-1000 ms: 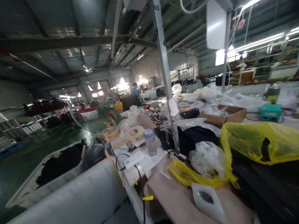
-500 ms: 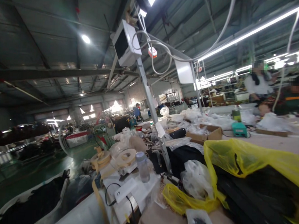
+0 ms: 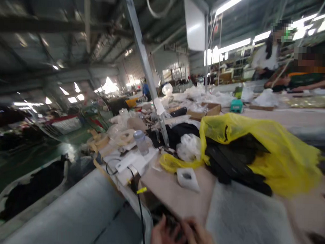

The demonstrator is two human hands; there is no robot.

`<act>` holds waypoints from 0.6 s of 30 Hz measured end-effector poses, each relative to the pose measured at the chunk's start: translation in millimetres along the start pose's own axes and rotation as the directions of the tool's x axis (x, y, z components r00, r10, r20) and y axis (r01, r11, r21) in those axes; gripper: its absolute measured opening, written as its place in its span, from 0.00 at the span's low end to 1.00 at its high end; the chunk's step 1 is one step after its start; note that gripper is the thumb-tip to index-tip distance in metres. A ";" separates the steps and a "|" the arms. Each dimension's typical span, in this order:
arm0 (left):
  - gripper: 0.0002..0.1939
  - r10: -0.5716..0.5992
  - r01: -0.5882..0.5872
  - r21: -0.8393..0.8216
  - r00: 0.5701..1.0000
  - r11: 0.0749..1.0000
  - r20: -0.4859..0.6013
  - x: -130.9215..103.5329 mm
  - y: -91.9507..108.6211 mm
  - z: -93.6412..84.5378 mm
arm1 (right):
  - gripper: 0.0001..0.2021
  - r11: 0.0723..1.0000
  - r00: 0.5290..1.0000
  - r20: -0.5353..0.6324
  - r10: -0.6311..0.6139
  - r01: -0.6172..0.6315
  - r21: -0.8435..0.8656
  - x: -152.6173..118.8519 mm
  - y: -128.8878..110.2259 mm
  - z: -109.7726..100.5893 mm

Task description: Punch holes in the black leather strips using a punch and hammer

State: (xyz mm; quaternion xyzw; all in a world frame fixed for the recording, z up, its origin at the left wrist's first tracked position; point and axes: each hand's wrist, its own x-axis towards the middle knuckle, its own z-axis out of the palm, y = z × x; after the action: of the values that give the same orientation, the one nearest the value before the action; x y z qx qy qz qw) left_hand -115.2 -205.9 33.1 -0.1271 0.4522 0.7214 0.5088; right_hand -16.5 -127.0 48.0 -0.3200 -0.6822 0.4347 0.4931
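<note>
LEFT: your left hand (image 3: 167,238) shows thumb and fingers apart | RIGHT: your right hand (image 3: 198,237), just beside, is too blurred to tell finger state | NEAR: 1 white packet (image 3: 192,184) lies on the tan tabletop (image 3: 165,186) beyond both; black cable (image 3: 141,212) hangs leftward.

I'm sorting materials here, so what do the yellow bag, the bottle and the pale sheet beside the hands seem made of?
Yellow bag: thin, glossy plastic film, judging by its see-through folds. Bottle: probably smooth plastic, possibly glass; it looks translucent. Pale sheet: perhaps matte foam or plastic; cloudy, but blurred.
</note>
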 end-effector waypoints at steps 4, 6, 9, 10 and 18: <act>0.05 -0.067 0.052 -0.242 0.996 0.969 -0.054 8.6 -6.2 -7.7 | 0.11 0.980 0.971 0.150 0.187 -0.195 0.039 -20.4 -3.1 -13.1; 0.06 -0.115 0.088 -0.265 0.990 0.960 -0.088 12.8 -3.9 -7.5 | 0.10 0.968 0.964 0.128 0.234 -0.243 0.063 -17.9 -2.6 -13.7; 0.07 -0.143 0.104 -0.283 0.983 0.953 -0.120 13.6 1.5 -4.8 | 0.08 0.963 0.963 0.111 0.245 -0.255 0.082 -13.9 -5.0 -14.6; 0.07 -0.147 0.106 -0.289 0.982 0.951 -0.123 12.9 2.7 -4.1 | 0.08 0.965 0.965 0.110 0.236 -0.246 0.087 -13.3 -6.4 -15.0; 0.09 -0.155 0.134 -0.332 0.987 0.934 -0.035 12.0 4.8 -8.7 | 0.08 0.989 0.980 0.147 0.133 -0.140 0.040 -14.3 -12.5 -9.7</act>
State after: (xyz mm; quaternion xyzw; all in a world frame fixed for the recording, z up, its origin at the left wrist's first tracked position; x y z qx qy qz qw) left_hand -127.1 -205.6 23.0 -0.2649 0.3306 0.7430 0.5182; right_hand -3.0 -141.9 55.1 -0.3214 -0.6814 0.5062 0.4197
